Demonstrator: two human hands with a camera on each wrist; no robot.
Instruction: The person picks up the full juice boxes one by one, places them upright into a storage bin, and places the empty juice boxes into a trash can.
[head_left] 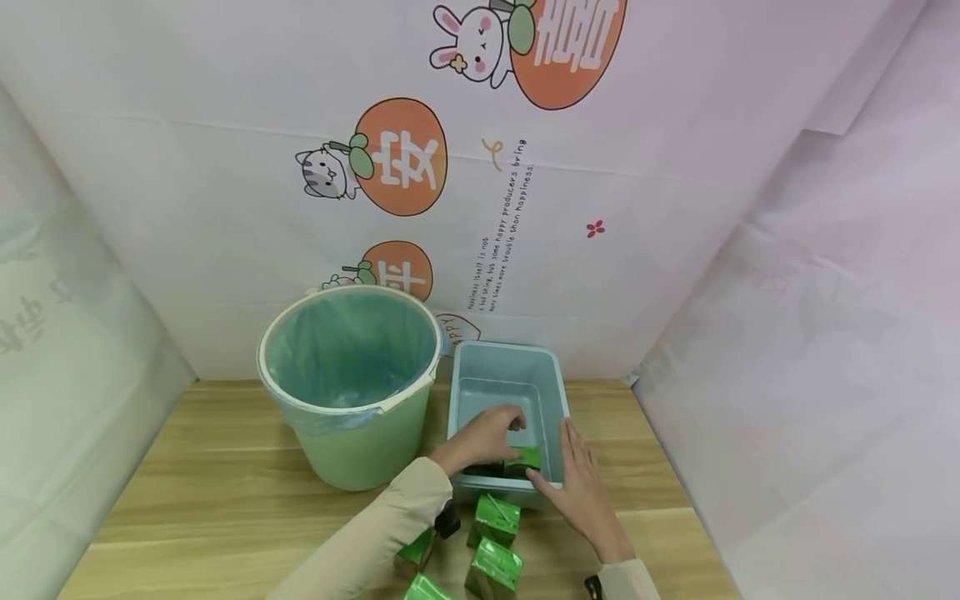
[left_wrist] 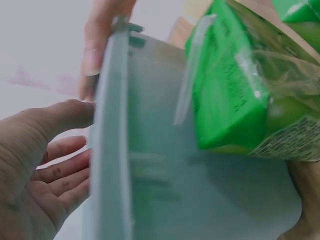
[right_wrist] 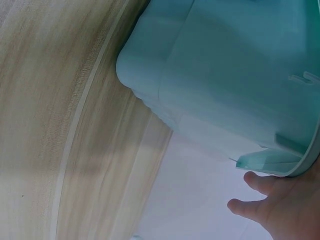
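Note:
A light-blue plastic bin (head_left: 467, 358) stands on the table near the back wall. My left hand (head_left: 486, 437) reaches over its near part, fingers bent loosely, with a green-topped drink carton (head_left: 529, 457) just below the fingertips inside. In the left wrist view that hand (left_wrist: 50, 165) shows a gap between thumb and fingers, with nothing held. My right hand (head_left: 581, 493) lies along the bin's right side, fingers extended and thumb toward the near rim. Outside the near wall, a green drink carton (left_wrist: 225, 90) with a straw on it stands close to the bin.
To the left of the bin stands a tall pale-green bucket (head_left: 360, 450) lined with a bag. Several green cartons (head_left: 495, 567) are on the wooden table (head_left: 210, 500) in front, partly beneath my left sleeve (head_left: 382, 533). A printed white sheet (head_left: 247, 208) covers the wall behind.

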